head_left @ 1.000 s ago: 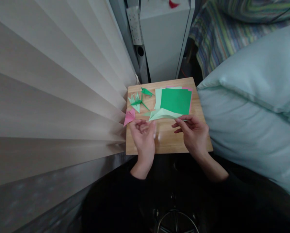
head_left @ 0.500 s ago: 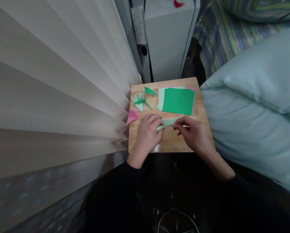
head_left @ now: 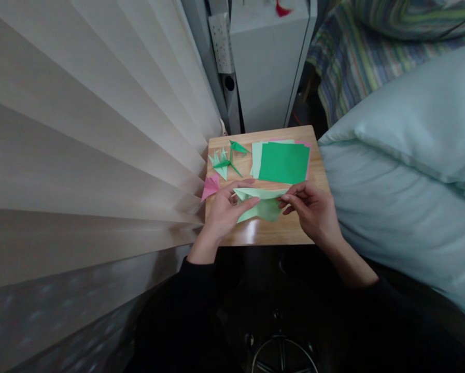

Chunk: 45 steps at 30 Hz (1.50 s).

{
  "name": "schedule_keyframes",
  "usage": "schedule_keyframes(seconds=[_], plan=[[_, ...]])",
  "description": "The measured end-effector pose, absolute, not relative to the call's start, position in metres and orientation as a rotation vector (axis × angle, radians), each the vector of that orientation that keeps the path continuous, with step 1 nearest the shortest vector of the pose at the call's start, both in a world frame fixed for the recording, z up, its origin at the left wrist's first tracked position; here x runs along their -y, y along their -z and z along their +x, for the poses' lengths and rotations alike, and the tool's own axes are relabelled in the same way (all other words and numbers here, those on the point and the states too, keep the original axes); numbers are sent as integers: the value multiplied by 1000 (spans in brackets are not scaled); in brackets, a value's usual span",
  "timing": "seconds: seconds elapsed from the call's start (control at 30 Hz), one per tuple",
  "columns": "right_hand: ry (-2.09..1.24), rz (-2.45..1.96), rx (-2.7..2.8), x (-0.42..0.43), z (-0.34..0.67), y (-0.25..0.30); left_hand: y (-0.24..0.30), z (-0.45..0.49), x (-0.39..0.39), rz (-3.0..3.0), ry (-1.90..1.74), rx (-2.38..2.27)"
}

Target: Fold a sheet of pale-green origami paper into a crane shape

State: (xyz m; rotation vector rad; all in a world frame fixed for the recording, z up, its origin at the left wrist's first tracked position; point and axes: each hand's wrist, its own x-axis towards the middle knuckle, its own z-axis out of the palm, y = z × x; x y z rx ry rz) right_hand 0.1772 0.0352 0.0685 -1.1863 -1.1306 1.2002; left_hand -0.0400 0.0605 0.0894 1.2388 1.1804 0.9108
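A pale green sheet of origami paper [head_left: 266, 206], creased and partly opened out, is between my two hands over the front of the small wooden table [head_left: 290, 235]. My left hand [head_left: 227, 208] holds its left end, with the thumb lying across the paper and the fingers behind. At the right end, my right hand [head_left: 312, 210] pinches the paper between thumb and fingertips. Just beyond lies a stack of paper sheets, a dark green sheet [head_left: 284, 162] on top, with pale green and pink edges showing under it.
Folded green paper cranes [head_left: 226, 160] and a pink folded piece [head_left: 211, 186] lie at the table's left side. A pleated curtain [head_left: 139, 155] borders the left, a light blue quilt [head_left: 395, 197] the right. Behind the table stands a pale cabinet [head_left: 269, 72].
The pale green paper has gone from a narrow folded strip to a wider, opened shape. My left hand has shifted left and its thumb has spread; my right hand still pinches the right end.
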Motion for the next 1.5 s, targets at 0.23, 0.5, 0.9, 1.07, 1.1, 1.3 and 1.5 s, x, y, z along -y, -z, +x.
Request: schedule_keyframes(seconds=[0.23, 0.5, 0.9, 1.07, 1.1, 1.3, 1.5], plan=[[-1260, -1081, 1083, -34, 177, -79, -105, -40, -57, 1382, -714, -1019], [-1125, -1134, 1299, -33, 180, -77, -111, -41, -57, 1480, -736, -1026], [-1106, -1034, 1690, -34, 188, -83, -118, -43, -56, 1480, -616, -921], [-1134, -1099, 1669, -35, 192, -83, -115, -44, -55, 1540, -586, -984], [-1130, -1104, 1665, -35, 193, -82, -116, -43, -55, 1549, -571, -975], [-1034, -1136, 1621, -37, 198, -79, -117, -42, -54, 1663, -498, -915], [-1303, -1124, 1601, -37, 197, -83, -115, -46, -53, 1681, -614, -913]])
